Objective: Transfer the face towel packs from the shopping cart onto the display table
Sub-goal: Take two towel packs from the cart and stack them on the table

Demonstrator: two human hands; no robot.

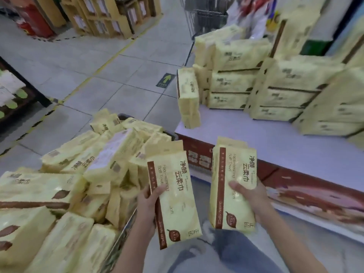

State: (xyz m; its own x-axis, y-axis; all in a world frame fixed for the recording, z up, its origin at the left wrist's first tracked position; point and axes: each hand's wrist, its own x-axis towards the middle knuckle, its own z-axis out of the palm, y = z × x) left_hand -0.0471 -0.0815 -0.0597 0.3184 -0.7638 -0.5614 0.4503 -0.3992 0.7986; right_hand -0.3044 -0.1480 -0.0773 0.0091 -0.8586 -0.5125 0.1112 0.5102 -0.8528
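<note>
Pale yellow plastic face towel packs (78, 174) with brown stripes lie heaped in the wire shopping cart (126, 227) at near left. Two are held lengthwise near centre: the left pack (175, 196) and the right pack (234, 186). More sit in neat stacks (236, 83) on the white display table (266, 138) at far right.

The shopping cart (127, 225) is nearly buried under loose packs (65, 186) — only a strip of wire rim shows. The fingers of the left hand (146, 201) are hidden behind the left pack (175, 196), and those of the right hand (253, 196) behind the right pack (232, 186). The stacks (332, 109) run off the right edge — print blurred.
</note>
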